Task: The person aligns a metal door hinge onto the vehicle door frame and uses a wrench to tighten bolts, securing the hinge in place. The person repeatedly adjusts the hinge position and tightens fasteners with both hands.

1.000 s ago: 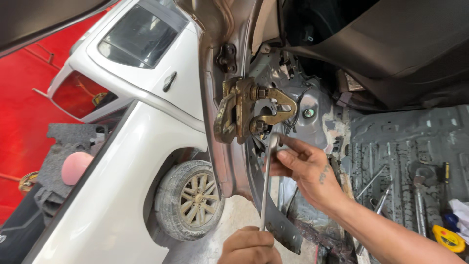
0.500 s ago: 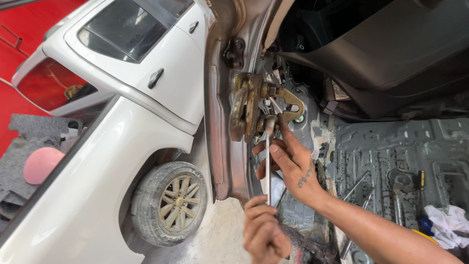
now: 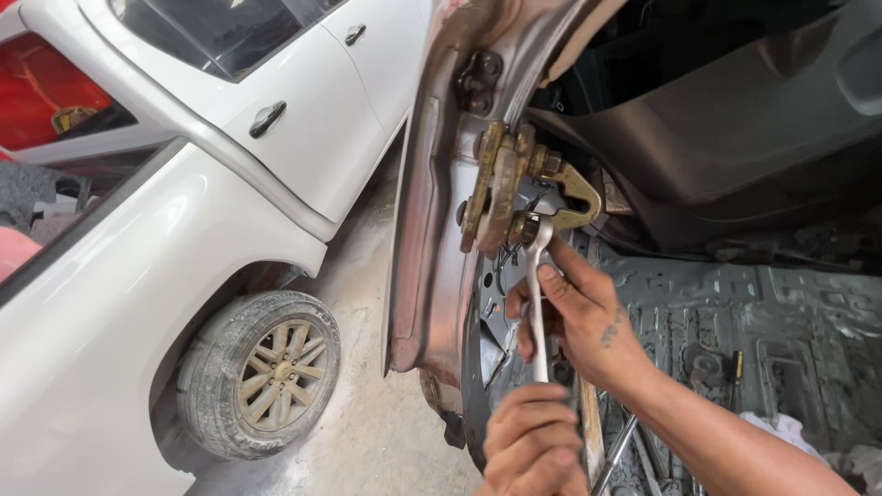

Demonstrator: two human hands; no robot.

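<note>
Close in, left hand [image 3: 533, 439] clenched round wrench [image 3: 537, 303] handle — right hand [image 3: 574, 312] wrapped on shaft higher up. Wrench head seated on lower hinge bolt [image 3: 525, 228]; brass-coloured hinge [image 3: 501, 188] on door pillar [image 3: 432, 230]. Likely mid-turn; next calls for steady pull, head kept square.

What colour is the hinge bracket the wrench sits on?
Brassy yellow-gold, with rust-brown patches; the hinge bracket shows best in the head view.

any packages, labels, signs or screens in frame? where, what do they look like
None that can be made out: no package, label, sign or screen.
Nearest: a small dark mark on the right hand, at the wrist, too small to make out.
Both hands grip a wrench at the door hinge; left hand lowest.
</note>
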